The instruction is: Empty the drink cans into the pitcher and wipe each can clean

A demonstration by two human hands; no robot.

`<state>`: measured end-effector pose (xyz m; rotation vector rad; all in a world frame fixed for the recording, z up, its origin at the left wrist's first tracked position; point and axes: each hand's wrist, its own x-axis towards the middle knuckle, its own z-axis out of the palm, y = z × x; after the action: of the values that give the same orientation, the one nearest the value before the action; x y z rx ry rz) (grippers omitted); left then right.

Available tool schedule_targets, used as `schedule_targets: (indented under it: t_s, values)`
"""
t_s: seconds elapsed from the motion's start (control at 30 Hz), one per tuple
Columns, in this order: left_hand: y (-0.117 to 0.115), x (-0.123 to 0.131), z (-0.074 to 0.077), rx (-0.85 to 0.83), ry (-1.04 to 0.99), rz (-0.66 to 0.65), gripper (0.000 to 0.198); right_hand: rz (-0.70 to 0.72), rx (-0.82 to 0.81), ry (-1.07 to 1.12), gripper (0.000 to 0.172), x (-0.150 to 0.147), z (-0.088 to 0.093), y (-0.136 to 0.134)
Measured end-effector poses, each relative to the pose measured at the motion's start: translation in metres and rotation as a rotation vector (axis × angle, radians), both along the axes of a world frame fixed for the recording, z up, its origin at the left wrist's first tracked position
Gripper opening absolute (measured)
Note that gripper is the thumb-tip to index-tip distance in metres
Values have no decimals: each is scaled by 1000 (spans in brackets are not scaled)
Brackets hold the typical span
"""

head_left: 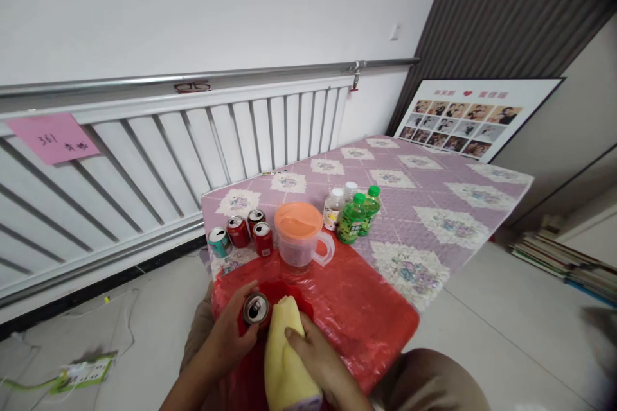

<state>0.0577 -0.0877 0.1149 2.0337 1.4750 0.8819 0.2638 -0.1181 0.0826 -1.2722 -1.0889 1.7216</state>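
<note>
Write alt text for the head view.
The left hand holds an open silver-topped metal can beside a long yellow object gripped by the right hand. Beyond, a translucent orange-lidded plastic jug stands between four teal, red and dark metal cans and four clear or green plastic bottles.

Left hand (230, 334) gripping an opened can (256, 309), top up. Right hand (315, 343) wrapped on a pale yellow bundle (284, 369) just beside it; can't tell what that is. Red plastic sheet (361, 308) over the near end of the table. Lidded jug (299, 244) behind the hands, four cans (237, 232) to its left, four bottles (353, 218) to its right. Radiator (270, 135) behind, photo board (463, 117) far right.
</note>
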Motion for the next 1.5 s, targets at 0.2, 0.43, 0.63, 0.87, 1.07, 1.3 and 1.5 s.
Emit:
schedule_targets:
  t_s: [0.2, 0.43, 0.63, 0.87, 1.07, 1.3, 1.5]
  values:
    - [-4, 2, -1, 4, 4, 35, 65, -114, 14, 138, 46, -6, 7, 4]
    - [-2, 4, -3, 21, 8, 127, 58, -58, 23, 35, 48, -6, 9, 6]
    - [0, -3, -5, -14, -42, 9, 63, 14, 107, -205, 46, 1, 2, 1]
    - [-2, -2, -1, -56, -12, 24, 67, -49, 108, -107, 49, -2, 9, 5]
    - [-5, 4, -2, -5, 43, 134, 63, -56, 106, -75, 47, -7, 13, 10]
    - [-2, -2, -2, -1, -7, -1, 65, 62, 164, -286, 42, 0, 13, 5]
    - [0, -5, -1, -72, -67, -87, 74, 2, 163, -266, 44, 2, 11, 4]
